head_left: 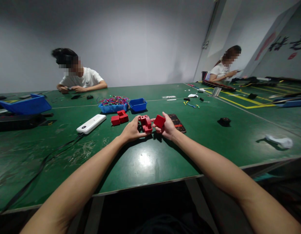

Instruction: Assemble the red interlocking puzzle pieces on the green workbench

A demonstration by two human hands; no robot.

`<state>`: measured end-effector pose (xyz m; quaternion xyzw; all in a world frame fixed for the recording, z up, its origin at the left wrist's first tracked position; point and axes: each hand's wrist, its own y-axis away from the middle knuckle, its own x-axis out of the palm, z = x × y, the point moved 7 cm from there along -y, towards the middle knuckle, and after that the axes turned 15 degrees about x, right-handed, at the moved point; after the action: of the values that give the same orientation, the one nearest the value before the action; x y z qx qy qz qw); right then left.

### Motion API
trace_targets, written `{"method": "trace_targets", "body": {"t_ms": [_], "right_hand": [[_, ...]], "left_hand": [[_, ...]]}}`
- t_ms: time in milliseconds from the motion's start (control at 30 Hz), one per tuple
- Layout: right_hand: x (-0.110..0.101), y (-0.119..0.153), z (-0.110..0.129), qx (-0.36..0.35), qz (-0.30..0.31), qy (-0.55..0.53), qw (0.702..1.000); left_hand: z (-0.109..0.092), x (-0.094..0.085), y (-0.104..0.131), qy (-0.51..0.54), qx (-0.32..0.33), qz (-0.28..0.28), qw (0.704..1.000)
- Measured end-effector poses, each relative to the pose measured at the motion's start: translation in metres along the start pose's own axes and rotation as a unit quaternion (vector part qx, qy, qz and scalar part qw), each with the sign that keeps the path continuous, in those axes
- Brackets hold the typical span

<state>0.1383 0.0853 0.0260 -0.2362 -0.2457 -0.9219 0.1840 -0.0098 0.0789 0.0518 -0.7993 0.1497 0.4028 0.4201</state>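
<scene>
My left hand is closed around a red block with notches and stepped cut-outs, held just above the green table. Close to its right, my right hand grips a smaller red block with a flat square face. A narrow gap separates the two pieces. More red blocks rest on the table to the left of my left hand. Behind my right hand lies a phone with lit digits, partly covered by the hand.
A white power bank with a black cable lies left. Blue bins stand behind: one full of coloured wires, another beside it. Pliers, a black lump and a white object lie right. Two people sit across the table.
</scene>
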Motion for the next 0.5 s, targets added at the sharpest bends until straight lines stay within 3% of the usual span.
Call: {"method": "trace_targets", "body": {"t_ms": [233,500], "right_hand": [[-0.0070,0.0071,0.0038,-0.013,-0.075,-0.028,0.997],[-0.0084,0.0023,0.0037,-0.026,-0.076,-0.039,0.996]], "left_hand": [[-0.0017,-0.0020,-0.0008,-0.010,-0.006,-0.016,1.000],[0.0010,-0.0007,0.0005,-0.017,-0.003,-0.012,1.000]]}}
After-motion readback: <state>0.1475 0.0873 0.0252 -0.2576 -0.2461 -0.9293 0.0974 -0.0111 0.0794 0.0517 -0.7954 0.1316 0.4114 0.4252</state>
